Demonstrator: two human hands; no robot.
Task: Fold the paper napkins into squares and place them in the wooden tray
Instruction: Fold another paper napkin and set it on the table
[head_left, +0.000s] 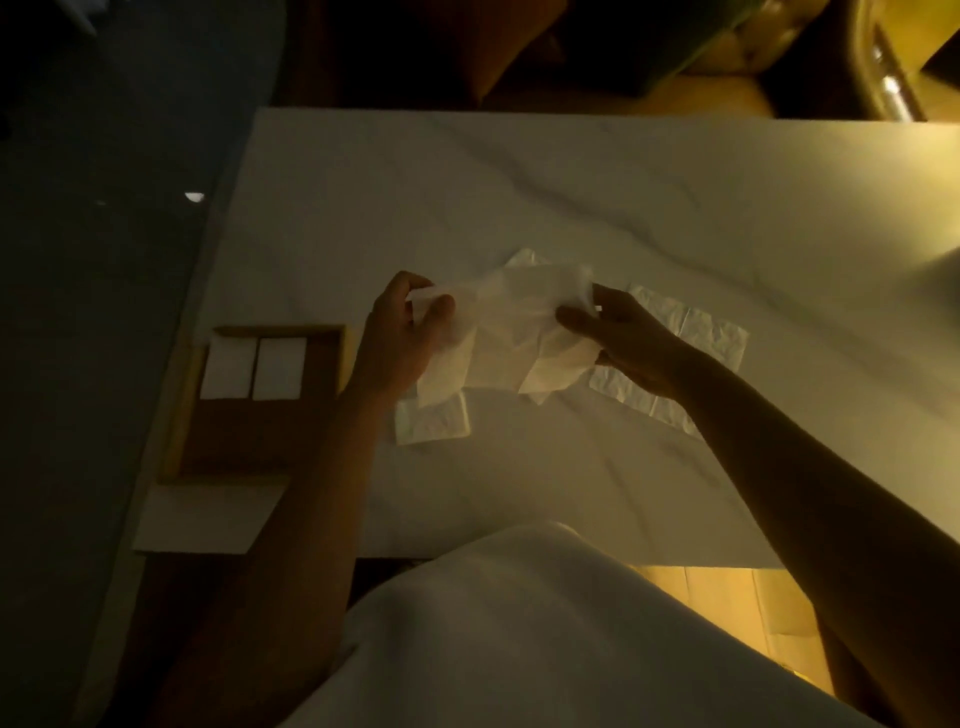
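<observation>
You hold a crumpled napkin (509, 338) just above the worktop (519, 182). The fingers of your left hand (405, 338) and right hand (623, 338) are clamped on its upper edge, probably to spread it for folding. The wooden tray (260, 441) sits at nine o'clock with two folded squares (228, 366) inside. The veined white surface lies in a dim, amber-lit room.

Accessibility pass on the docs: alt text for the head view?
The left hand and right hand hold a loose white napkin above a white table. A wooden tray at the left holds two folded napkins; unfolded napkins lie flat beneath.
</observation>
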